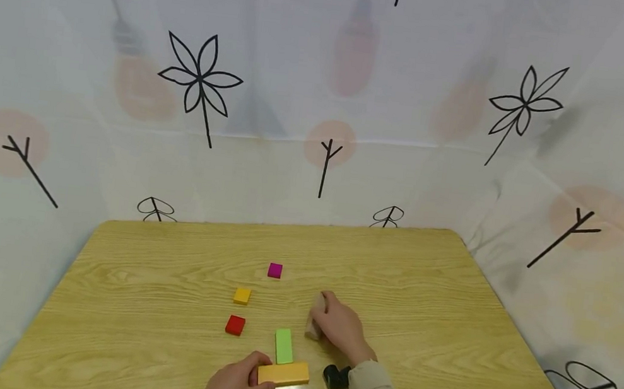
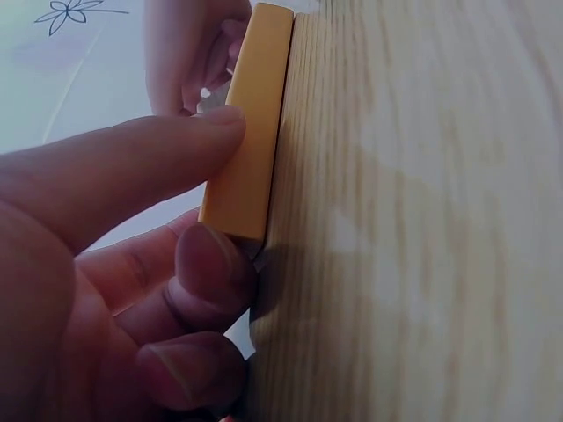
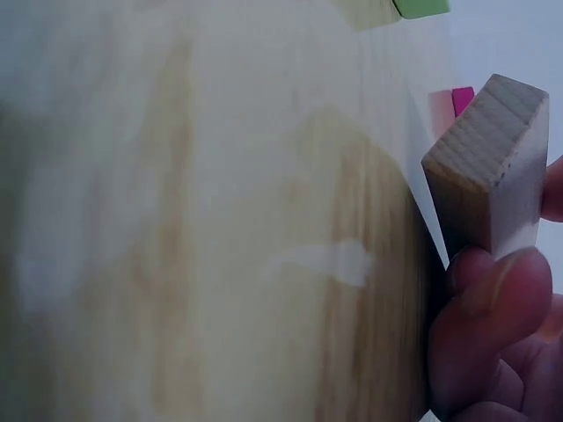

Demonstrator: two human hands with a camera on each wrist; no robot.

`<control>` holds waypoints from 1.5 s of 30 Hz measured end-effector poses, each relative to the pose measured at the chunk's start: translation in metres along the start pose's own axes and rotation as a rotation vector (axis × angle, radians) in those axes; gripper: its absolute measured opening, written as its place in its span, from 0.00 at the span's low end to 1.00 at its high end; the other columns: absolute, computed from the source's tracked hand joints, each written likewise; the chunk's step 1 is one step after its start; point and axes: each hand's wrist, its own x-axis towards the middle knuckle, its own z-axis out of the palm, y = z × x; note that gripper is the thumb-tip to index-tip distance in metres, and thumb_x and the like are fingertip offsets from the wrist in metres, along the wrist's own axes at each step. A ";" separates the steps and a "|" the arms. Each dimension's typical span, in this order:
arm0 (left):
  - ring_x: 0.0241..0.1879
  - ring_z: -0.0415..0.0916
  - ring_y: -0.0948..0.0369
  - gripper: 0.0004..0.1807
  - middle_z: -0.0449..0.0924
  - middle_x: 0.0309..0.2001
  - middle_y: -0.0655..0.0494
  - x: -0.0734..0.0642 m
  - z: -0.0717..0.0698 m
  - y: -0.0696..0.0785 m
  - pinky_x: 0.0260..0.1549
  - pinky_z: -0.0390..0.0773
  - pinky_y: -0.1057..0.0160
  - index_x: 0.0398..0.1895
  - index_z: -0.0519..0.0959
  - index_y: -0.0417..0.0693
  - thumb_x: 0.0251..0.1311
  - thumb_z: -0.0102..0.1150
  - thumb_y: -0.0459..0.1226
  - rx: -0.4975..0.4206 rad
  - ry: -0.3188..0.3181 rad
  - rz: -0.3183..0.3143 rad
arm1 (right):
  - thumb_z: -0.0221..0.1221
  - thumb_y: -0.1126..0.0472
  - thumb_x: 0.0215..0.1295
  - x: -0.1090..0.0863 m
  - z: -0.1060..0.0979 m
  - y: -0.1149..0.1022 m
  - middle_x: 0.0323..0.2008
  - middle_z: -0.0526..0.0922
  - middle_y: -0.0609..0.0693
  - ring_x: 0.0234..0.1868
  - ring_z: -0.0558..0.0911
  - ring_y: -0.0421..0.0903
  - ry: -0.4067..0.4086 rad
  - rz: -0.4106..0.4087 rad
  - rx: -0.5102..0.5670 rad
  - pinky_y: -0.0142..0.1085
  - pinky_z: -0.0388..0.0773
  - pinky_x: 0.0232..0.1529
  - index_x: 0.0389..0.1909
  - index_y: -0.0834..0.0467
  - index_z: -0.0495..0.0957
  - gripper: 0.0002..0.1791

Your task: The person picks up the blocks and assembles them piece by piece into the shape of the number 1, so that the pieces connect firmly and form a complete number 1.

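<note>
In the head view my left hand (image 1: 235, 384) holds a long orange-yellow block (image 1: 284, 374) by its left end, near the front of the table. The left wrist view shows the thumb on one face of this block (image 2: 251, 132) and curled fingers at its near end, with the block close against the wood. Farther right, my right hand (image 1: 341, 328) grips a plain wooden block (image 1: 312, 329) along its right side. Seen from the right wrist, that wooden block (image 3: 493, 132) is tilted, with fingers round its lower part. A light green block (image 1: 284, 345) lies between the hands, its near end beside the orange-yellow one.
Left of the green block lie a red block (image 1: 235, 325) and a small yellow block (image 1: 242, 295). A magenta block (image 1: 275, 270) lies farther back. A black rounded object (image 1: 334, 378) sits by the right sleeve. White patterned cloth (image 1: 268, 177) surrounds the wooden table (image 1: 428, 283).
</note>
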 end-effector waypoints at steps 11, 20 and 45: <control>0.14 0.57 0.68 0.19 0.64 0.17 0.67 0.000 0.000 0.001 0.15 0.56 0.68 0.41 0.74 0.62 0.47 0.59 0.56 0.001 0.003 0.008 | 0.47 0.49 0.55 0.012 0.003 -0.011 0.28 0.76 0.51 0.16 0.73 0.44 -0.093 -0.004 0.048 0.37 0.67 0.21 0.60 0.58 0.60 0.32; 0.14 0.58 0.67 0.19 0.64 0.17 0.66 0.002 0.000 0.002 0.15 0.56 0.68 0.40 0.74 0.62 0.47 0.60 0.56 0.007 0.005 0.000 | 0.47 0.50 0.58 0.020 0.000 -0.018 0.31 0.77 0.53 0.17 0.73 0.44 -0.162 -0.026 0.075 0.37 0.67 0.21 0.61 0.59 0.58 0.31; 0.14 0.57 0.66 0.20 0.64 0.17 0.65 0.001 -0.001 0.001 0.15 0.55 0.68 0.40 0.74 0.61 0.47 0.59 0.57 -0.009 -0.022 -0.010 | 0.52 0.47 0.57 0.037 0.008 -0.039 0.27 0.75 0.51 0.14 0.76 0.45 -0.267 -0.027 0.084 0.36 0.70 0.20 0.59 0.54 0.59 0.31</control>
